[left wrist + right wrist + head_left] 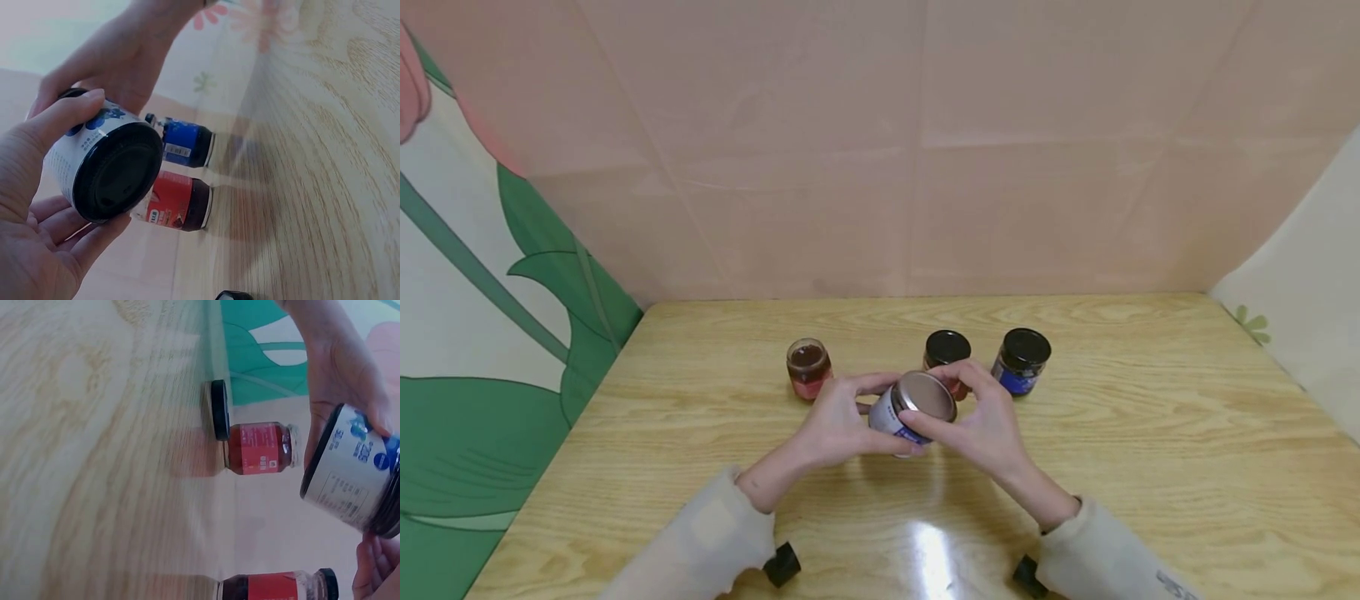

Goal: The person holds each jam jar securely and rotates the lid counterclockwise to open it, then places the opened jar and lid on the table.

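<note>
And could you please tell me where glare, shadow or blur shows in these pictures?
Head view: bright glare low on the table; left wrist view: a dark patch beside the standing blue-labelled jar; right wrist view: reddish reflection by the open jar, fine print blurred on the held jar.

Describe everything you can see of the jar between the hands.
The squat, glass-looking jar has a whitish label with blue print and a blue fruit picture, a dark, glossy base and a shiny lid on. Tilted, it is held above the wooden table: the left hand grips it round the label, the right hand the lid.
</note>
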`<state>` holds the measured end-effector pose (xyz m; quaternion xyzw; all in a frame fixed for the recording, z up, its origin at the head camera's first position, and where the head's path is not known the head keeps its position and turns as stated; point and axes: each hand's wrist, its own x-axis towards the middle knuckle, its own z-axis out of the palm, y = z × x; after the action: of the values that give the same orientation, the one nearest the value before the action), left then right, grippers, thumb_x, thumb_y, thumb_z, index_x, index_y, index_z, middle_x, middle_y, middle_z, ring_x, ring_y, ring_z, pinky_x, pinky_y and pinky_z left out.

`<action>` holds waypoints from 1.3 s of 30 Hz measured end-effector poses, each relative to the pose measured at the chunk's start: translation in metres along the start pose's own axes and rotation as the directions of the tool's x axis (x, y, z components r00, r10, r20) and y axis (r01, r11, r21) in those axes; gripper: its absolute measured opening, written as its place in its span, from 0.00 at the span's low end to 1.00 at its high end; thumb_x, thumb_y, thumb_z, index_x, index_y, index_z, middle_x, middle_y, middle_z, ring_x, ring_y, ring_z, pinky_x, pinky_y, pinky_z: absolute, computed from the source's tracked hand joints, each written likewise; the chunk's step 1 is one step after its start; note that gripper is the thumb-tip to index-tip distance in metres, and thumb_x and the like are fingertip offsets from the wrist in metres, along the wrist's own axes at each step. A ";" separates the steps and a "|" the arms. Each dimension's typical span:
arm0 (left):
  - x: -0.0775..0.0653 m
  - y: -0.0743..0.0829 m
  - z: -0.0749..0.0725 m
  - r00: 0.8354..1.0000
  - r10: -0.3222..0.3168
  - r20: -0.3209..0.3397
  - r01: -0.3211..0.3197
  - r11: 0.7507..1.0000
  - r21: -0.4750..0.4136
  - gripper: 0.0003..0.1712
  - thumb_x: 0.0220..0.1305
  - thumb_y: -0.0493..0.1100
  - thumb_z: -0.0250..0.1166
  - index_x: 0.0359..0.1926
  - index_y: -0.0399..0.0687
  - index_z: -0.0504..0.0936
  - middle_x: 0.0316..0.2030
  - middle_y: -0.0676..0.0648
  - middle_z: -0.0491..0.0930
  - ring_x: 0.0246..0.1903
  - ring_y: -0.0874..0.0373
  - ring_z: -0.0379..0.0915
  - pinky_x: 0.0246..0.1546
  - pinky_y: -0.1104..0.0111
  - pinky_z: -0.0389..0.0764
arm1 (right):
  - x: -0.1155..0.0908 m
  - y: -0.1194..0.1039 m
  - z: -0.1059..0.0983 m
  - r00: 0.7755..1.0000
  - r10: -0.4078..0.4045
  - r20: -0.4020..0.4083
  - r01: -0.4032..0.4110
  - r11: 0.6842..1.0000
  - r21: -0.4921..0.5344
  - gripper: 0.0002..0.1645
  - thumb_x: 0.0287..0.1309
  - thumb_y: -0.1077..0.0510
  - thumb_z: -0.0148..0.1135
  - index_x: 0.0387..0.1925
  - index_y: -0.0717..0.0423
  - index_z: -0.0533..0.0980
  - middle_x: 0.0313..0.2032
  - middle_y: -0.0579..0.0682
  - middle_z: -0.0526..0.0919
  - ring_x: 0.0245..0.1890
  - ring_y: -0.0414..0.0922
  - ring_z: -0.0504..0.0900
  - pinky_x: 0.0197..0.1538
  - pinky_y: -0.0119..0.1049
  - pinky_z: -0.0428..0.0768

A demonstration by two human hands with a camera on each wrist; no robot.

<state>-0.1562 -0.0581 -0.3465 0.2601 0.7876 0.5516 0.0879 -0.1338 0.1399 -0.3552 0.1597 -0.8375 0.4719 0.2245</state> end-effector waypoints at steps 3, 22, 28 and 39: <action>0.000 0.000 -0.002 1.000 -0.004 0.024 0.005 1.000 -0.011 0.42 0.37 0.45 0.82 0.58 0.48 0.78 0.54 0.50 0.80 0.50 0.57 0.79 0.47 0.64 0.81 | 0.000 0.004 -0.001 0.999 -0.040 0.024 0.039 0.998 0.048 0.25 0.33 0.58 0.80 0.39 0.53 0.81 0.34 0.43 0.81 0.32 0.38 0.72 0.38 0.31 0.71; -0.001 -0.005 -0.007 0.998 -0.018 0.059 0.018 1.000 0.009 0.42 0.43 0.45 0.79 0.61 0.41 0.74 0.57 0.43 0.78 0.55 0.50 0.75 0.52 0.59 0.78 | 0.004 0.005 -0.013 0.983 -0.096 0.158 0.038 0.941 0.335 0.25 0.59 0.69 0.58 0.59 0.66 0.72 0.54 0.47 0.78 0.47 0.36 0.75 0.47 0.29 0.73; -0.002 -0.007 -0.008 0.998 -0.024 0.055 0.023 1.000 0.017 0.42 0.43 0.45 0.78 0.61 0.40 0.73 0.57 0.43 0.77 0.56 0.49 0.74 0.53 0.58 0.78 | 0.004 0.004 -0.015 0.975 -0.018 0.221 -0.074 0.914 0.400 0.24 0.64 0.66 0.51 0.62 0.65 0.69 0.57 0.43 0.78 0.55 0.38 0.76 0.52 0.29 0.75; -0.004 -0.012 -0.008 0.997 -0.067 -0.045 0.068 0.997 0.025 0.42 0.38 0.44 0.81 0.57 0.44 0.72 0.53 0.46 0.79 0.57 0.49 0.73 0.61 0.51 0.69 | 0.004 0.009 -0.021 0.944 0.050 0.327 -0.267 0.697 0.665 0.24 0.72 0.58 0.32 0.56 0.58 0.74 0.45 0.40 0.83 0.45 0.36 0.78 0.48 0.30 0.74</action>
<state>-0.1599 -0.0695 -0.3553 0.2224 0.8049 0.5434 0.0857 -0.1363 0.1624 -0.3501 0.2249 -0.6293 0.7437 -0.0172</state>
